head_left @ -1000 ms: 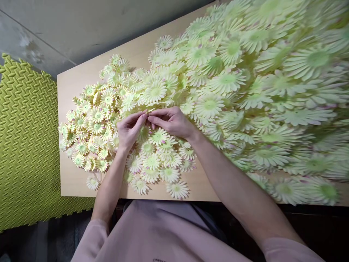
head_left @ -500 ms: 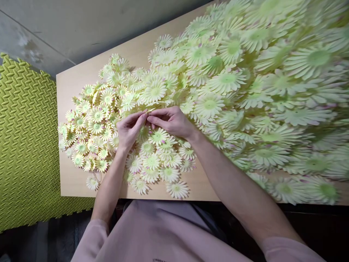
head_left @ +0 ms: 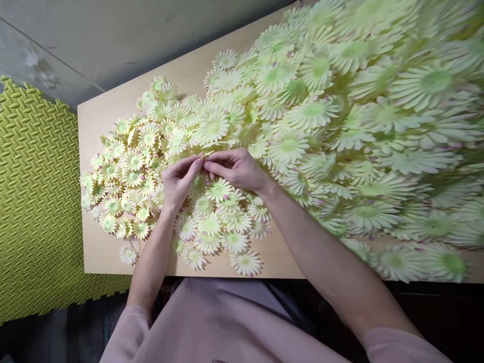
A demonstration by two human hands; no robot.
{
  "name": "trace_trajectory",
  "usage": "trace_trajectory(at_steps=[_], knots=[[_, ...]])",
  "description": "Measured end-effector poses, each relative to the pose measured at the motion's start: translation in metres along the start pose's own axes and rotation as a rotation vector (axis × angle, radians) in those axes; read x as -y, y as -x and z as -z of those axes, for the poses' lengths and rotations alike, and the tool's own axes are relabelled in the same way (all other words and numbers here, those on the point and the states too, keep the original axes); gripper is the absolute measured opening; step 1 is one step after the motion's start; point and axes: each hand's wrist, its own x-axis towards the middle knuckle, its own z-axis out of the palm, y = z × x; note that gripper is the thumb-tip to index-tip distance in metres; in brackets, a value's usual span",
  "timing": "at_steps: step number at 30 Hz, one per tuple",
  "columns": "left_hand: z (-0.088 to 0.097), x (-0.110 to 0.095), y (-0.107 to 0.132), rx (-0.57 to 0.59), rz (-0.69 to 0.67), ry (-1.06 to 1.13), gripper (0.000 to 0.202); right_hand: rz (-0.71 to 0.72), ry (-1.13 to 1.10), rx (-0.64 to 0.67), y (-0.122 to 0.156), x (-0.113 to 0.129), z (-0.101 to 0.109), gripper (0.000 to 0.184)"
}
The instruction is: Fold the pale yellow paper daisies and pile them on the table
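Left hand (head_left: 179, 179) and right hand (head_left: 240, 171) meet, thumbs and fingertips pinched on a pale flower piece (head_left: 209, 153), mostly hidden by the fingers. Just below the hands: a loose cluster of flower heads (head_left: 219, 190), green-centred, some tips purple. Left of the left hand: a dense heap of small heads (head_left: 134, 161), seemingly fuller and layered; perhaps the handled ones. Right of the right hand: a far larger spread of flowers (head_left: 289, 145), apparently single and flat; if those await handling, much remains. The piece in hand looks unfinished. Beyond, past the left heap: bare tabletop (head_left: 113, 103), then yellow-green mat (head_left: 34, 201).
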Motion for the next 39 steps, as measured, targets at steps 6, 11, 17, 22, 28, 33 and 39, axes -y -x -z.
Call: trace_trajectory(at_steps=[6, 11, 17, 22, 28, 33, 39], knots=[[0.001, 0.0, 0.002, 0.058, 0.011, -0.033, 0.025, 0.002, -0.032, -0.072, 0.0, -0.001, -0.002, 0.017], [0.002, -0.002, 0.001, -0.019, -0.018, -0.086, 0.021, 0.01, -0.038, -0.055, -0.001, 0.002, -0.001, 0.011], [0.0, -0.007, 0.002, -0.097, 0.049, 0.042, 0.021, -0.039, -0.313, -0.1, -0.004, -0.001, 0.003, 0.007], [-0.007, -0.008, 0.006, -0.107, 0.056, 0.154, 0.023, -0.116, -0.615, -0.298, -0.007, 0.002, 0.004, 0.008], [-0.001, -0.007, 0.002, -0.212, -0.015, 0.185, 0.022, -0.025, -0.789, -0.326, -0.009, 0.007, 0.013, 0.036], [0.01, -0.004, -0.005, -0.285, -0.141, -0.013, 0.013, -0.009, -0.776, -0.346, -0.012, 0.01, 0.016, 0.036], [0.021, -0.03, -0.017, -0.007, -0.381, -0.53, 0.019, -0.019, -0.705, -0.258, -0.011, 0.01, 0.01, 0.051]])
